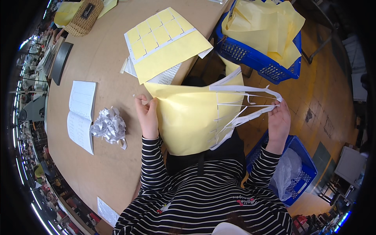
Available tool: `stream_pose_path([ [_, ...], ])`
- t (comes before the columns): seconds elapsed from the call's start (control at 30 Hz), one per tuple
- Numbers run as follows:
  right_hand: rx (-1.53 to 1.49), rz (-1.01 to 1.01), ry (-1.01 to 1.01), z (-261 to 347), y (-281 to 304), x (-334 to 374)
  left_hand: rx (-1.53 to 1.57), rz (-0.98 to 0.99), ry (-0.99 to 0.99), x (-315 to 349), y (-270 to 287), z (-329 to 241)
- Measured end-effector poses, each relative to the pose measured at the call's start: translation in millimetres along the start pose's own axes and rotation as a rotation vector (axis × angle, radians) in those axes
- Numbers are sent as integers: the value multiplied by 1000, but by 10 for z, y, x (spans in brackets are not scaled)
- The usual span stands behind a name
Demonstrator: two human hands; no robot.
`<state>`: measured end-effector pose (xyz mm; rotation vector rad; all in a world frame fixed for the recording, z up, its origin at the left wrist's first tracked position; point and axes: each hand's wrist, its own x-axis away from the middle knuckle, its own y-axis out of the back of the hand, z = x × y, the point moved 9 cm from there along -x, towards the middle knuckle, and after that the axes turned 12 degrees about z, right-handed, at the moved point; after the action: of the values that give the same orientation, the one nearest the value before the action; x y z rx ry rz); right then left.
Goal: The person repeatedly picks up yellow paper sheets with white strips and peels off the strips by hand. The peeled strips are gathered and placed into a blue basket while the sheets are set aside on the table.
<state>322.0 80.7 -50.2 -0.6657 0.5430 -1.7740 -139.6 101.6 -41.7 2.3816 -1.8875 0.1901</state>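
A large yellow sheet (pixel 188 117) hangs curved in front of me, over my lap and past the table's edge. My left hand (pixel 147 111) pinches its upper left edge between thumb and fingers. Out to the right, my right hand (pixel 279 117) is closed on white paper strips (pixel 256 113), which stretch from the sheet's right side and are partly torn away from it. Thin strands still join strips and sheet. Beyond it on the table lies a yellow sheet with white cut lines (pixel 164 37), one corner overhanging the table edge.
A crumpled white paper ball (pixel 109 125) lies beside an open notebook (pixel 81 113) on the table (pixel 117 168). A blue crate (pixel 235 51) with yellow sheets stands at far right, another blue crate (pixel 307 172) with clear plastic at near right. A wicker basket (pixel 84 17) sits far left.
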Motion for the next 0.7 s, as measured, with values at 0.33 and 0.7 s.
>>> stream_pose_path([
  [0.33,-176,9,151,421,388,3,-229,-92,-149,-53,158,-198],
  [0.7,587,267,248,315,-892,-108,-549,-81,-299,18,70,-293],
])
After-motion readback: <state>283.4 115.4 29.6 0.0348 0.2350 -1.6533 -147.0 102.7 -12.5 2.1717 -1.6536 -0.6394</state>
